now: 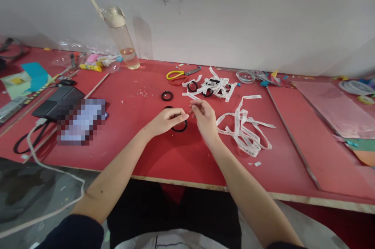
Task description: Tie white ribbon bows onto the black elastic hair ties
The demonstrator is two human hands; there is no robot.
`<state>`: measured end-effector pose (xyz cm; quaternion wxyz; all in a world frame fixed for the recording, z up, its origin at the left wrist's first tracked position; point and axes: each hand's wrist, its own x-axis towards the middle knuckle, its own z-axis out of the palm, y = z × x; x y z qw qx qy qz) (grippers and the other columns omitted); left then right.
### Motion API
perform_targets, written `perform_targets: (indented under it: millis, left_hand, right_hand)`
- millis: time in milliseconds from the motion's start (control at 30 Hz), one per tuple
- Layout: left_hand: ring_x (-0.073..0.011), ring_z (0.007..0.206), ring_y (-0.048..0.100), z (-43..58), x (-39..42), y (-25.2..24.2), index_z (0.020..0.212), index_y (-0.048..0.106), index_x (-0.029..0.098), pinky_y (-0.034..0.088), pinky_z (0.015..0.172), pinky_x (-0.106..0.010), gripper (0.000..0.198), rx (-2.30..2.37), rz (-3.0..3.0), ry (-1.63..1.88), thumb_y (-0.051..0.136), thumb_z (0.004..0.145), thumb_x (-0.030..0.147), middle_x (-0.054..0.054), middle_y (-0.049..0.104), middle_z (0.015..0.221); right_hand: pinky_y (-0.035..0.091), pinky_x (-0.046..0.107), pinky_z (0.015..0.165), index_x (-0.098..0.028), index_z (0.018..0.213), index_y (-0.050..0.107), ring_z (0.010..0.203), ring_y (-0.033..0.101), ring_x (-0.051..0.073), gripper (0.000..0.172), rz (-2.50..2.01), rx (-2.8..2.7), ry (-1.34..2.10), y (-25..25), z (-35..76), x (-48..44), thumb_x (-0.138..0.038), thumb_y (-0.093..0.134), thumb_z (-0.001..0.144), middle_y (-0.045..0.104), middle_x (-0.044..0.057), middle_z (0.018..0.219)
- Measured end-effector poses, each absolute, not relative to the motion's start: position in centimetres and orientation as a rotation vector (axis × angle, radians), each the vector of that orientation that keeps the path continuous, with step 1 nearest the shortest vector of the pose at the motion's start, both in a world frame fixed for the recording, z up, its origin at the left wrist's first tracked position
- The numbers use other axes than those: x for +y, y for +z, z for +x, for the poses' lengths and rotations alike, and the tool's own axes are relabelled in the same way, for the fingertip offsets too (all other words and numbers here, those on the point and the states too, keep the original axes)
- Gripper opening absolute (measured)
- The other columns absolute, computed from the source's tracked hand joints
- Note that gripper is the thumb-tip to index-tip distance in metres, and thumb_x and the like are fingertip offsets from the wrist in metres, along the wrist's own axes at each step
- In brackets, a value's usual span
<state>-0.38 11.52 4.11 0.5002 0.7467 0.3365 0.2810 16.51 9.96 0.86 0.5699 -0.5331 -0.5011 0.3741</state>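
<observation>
Over the middle of the red table, my left hand (169, 119) is closed, thumb against the fingers, just above a black ring (181, 130); what it pinches, if anything, is too small to name. Close beside it on the right, my right hand (202, 113) has its fingers curled near the thumb; its grip is not clear. Another black ring (166, 96) lies behind my left hand. A tangle of printed white ribbon (247, 139) is right of my right hand. Behind the hands sits a pile of short white ribbon pieces (219, 87) with black rings among them.
Yellow-handled scissors (175, 74) lie near the wall. A bottle (125, 44) stands at the back left. A black power bank (58, 100) with a white cable and a blurred phone (83, 122) are at left. Red boards (319, 136) lie at right.
</observation>
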Motion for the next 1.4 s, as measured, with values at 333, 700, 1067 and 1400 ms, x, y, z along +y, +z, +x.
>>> perform_targets:
  millis: [333, 700, 1067, 1400]
  left_hand:
    - [-0.0107, 0.061, 0.039, -0.3, 11.6, 4.2, 0.071, 0.050, 0.018, 0.033, 0.058, -0.023, 0.036, 0.774, 1.843, 0.599, 0.052, 0.093, 0.047, 0.004, 0.041, 0.066]
    - [-0.0117, 0.069, 0.041, -0.4, 11.2, 5.0, 0.079, 0.055, 0.017, 0.034, 0.066, -0.025, 0.036, 0.761, 1.820, 0.486, 0.051, 0.093, 0.050, 0.002, 0.047, 0.073]
    - [-0.0108, 0.062, 0.045, -0.2, 11.4, 4.5, 0.083, 0.058, 0.017, 0.036, 0.060, -0.024, 0.034, 0.776, 1.703, 0.617, 0.056, 0.090, 0.050, 0.003, 0.050, 0.067]
    - [-0.0127, 0.070, 0.055, -0.2, 11.9, 3.8, 0.084, 0.062, 0.015, 0.043, 0.065, -0.025, 0.031, 0.735, 1.634, 0.655, 0.061, 0.086, 0.046, -0.001, 0.063, 0.079]
  right_hand:
    - [0.045, 0.030, 0.072, -0.019, 0.103, 0.066, 0.085, 0.065, 0.019, 0.017, -1.705, -1.841, 0.548, 2.6, 16.5, 8.6, -0.017, 0.054, 0.091, 0.070, 0.006, 0.105]
    - [0.042, 0.033, 0.073, -0.015, 0.117, 0.063, 0.098, 0.067, 0.031, 0.030, -2.386, -2.124, -0.055, 5.7, 22.8, 5.8, -0.034, 0.057, 0.095, 0.072, 0.015, 0.105]
    - [0.051, 0.024, 0.074, -0.023, 0.106, 0.069, 0.081, 0.069, 0.014, 0.017, -1.496, -1.907, 1.175, 6.6, 20.4, 5.7, -0.026, 0.062, 0.090, 0.073, 0.001, 0.091]
    - [0.055, 0.021, 0.058, -0.017, 0.098, 0.068, 0.066, 0.069, 0.011, 0.015, -0.749, -1.513, 1.733, 6.9, 17.6, 6.4, -0.027, 0.073, 0.087, 0.071, 0.003, 0.077]
